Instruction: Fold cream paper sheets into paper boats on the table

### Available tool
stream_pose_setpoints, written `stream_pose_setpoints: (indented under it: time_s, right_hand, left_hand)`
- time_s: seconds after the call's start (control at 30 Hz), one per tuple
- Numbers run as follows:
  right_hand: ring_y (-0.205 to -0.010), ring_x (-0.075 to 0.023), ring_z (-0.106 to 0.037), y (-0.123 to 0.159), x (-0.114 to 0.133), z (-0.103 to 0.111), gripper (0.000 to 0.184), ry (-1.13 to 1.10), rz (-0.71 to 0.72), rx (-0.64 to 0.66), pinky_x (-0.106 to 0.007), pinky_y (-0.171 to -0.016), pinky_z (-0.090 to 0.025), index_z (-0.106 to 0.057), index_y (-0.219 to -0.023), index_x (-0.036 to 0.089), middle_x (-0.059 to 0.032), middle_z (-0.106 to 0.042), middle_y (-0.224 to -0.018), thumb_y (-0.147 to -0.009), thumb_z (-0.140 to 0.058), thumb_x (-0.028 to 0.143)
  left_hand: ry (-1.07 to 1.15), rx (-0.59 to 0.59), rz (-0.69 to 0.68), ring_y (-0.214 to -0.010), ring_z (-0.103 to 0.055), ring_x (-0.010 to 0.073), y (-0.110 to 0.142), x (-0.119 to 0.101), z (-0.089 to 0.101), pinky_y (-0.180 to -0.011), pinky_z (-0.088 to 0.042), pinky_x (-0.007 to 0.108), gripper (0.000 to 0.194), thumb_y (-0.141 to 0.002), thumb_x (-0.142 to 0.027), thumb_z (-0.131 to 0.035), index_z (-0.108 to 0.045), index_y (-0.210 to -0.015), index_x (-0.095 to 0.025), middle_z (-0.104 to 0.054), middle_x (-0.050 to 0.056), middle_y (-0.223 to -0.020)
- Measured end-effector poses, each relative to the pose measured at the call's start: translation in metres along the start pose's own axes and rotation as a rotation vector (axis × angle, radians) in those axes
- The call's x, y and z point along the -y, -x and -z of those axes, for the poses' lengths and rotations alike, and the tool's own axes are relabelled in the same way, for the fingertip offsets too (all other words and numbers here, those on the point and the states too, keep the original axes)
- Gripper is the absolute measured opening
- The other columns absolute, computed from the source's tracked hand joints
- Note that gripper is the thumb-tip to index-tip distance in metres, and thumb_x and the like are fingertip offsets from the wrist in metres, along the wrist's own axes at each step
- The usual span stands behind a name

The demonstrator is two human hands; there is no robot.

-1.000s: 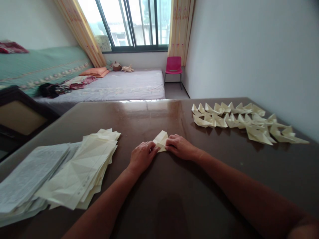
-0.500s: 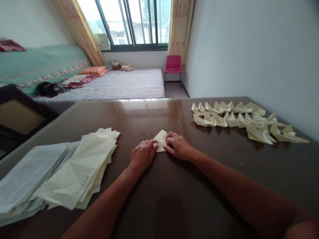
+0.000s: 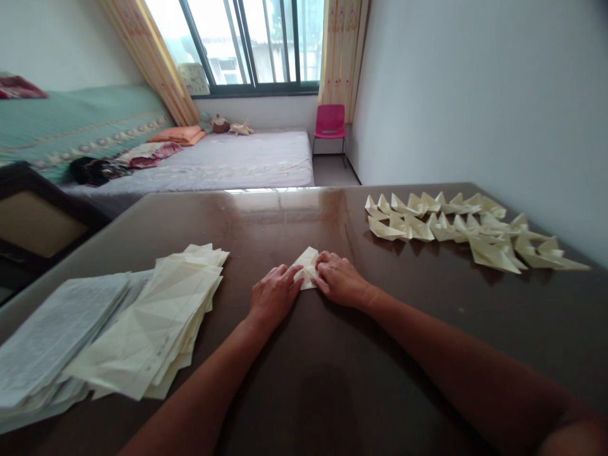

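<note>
A small cream sheet of folded paper (image 3: 308, 258) lies on the brown table (image 3: 304, 348) between my hands. My left hand (image 3: 276, 290) grips its left edge, fingers closed and thumb pressed against the paper. At the right edge, my right hand (image 3: 342, 278) pinches the paper with curled fingers. The fingers hide parts of both sides. Over to the left sits a fanned stack of creased cream sheets (image 3: 156, 316). Rows of folded paper boats (image 3: 441, 228) stand at the back right of the table.
A stack of grey printed sheets (image 3: 57, 335) lies at the left, partly beneath the cream sheets. Beyond the table are a bed (image 3: 266, 158), a pink chair (image 3: 330, 121) and a window. A dark chair back (image 3: 42, 221) stands at the left, and a wall runs along the right.
My left hand has shifted slightly right along the paper's edge. My right hand keeps nearly the same pinch, and the paper stays in place.
</note>
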State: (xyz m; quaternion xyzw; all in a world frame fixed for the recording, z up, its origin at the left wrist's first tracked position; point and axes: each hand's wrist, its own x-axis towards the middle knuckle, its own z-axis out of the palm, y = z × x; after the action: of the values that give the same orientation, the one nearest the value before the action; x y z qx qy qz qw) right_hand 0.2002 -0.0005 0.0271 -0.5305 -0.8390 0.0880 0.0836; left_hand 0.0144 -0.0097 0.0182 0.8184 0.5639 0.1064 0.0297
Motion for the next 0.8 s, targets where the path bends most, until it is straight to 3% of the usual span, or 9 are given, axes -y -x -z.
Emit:
stream_pose_setpoints:
  time_s: [0.23, 0.33, 0.47, 0.6, 0.8]
  right_hand:
    - [-0.103, -0.0241, -0.050, -0.002, 0.002, 0.004, 0.029, 0.027, 0.006, 0.034, -0.037, -0.085, -0.042, -0.063, -0.097, 0.014, -0.0130, -0.056, -0.113, -0.091, -0.044, 0.035]
    - [-0.103, -0.0245, -0.051, -0.002, 0.003, 0.004, 0.029, 0.027, 0.002, 0.036, -0.037, -0.085, -0.043, -0.063, -0.097, 0.015, -0.0134, -0.056, -0.112, -0.091, -0.044, 0.036]
    - [-0.103, -0.0249, -0.051, -0.002, 0.003, 0.003, 0.029, 0.030, -0.006, 0.038, -0.037, -0.084, -0.043, -0.063, -0.096, 0.015, -0.0135, -0.057, -0.112, -0.091, -0.043, 0.036]
    - [-0.103, -0.0258, -0.051, -0.003, 0.002, 0.002, 0.029, 0.035, -0.003, 0.029, -0.038, -0.083, -0.043, -0.063, -0.094, 0.015, -0.0140, -0.057, -0.113, -0.092, -0.042, 0.035]
    - [-0.101, -0.0247, -0.052, -0.003, 0.001, -0.001, 0.027, 0.026, 0.001, 0.002, -0.037, -0.082, -0.042, -0.061, -0.091, 0.016, -0.0126, -0.057, -0.111, -0.092, -0.043, 0.036]
  left_hand:
    - [0.021, -0.035, -0.005, -0.086, -0.058, 0.0142, 0.000, 0.000, 0.000, -0.067, -0.044, 0.023, 0.032, -0.095, -0.040, -0.038, -0.058, -0.119, -0.034, -0.062, 0.000, -0.100]
    - [0.019, -0.095, -0.098, -0.097, -0.054, 0.0172, 0.002, 0.001, 0.004, -0.070, -0.047, 0.025, 0.031, -0.096, -0.038, -0.037, -0.062, -0.114, -0.031, -0.063, 0.002, -0.105]
    - [0.012, -0.168, -0.300, -0.104, -0.049, 0.0206, 0.006, 0.000, 0.007, -0.086, -0.047, 0.032, 0.029, -0.096, -0.030, -0.040, -0.065, -0.108, -0.027, -0.065, 0.004, -0.109]
    - [0.030, -0.124, -0.433, -0.108, -0.051, 0.0213, 0.009, -0.002, 0.001, -0.094, -0.045, 0.038, 0.029, -0.095, -0.028, -0.041, -0.064, -0.113, -0.023, -0.066, 0.004, -0.112]
    - [-0.022, -0.097, -0.423, -0.113, -0.052, 0.0236, 0.015, -0.008, -0.002, -0.102, -0.043, 0.040, 0.035, -0.094, -0.029, -0.042, -0.059, -0.122, -0.015, -0.062, 0.008, -0.124]
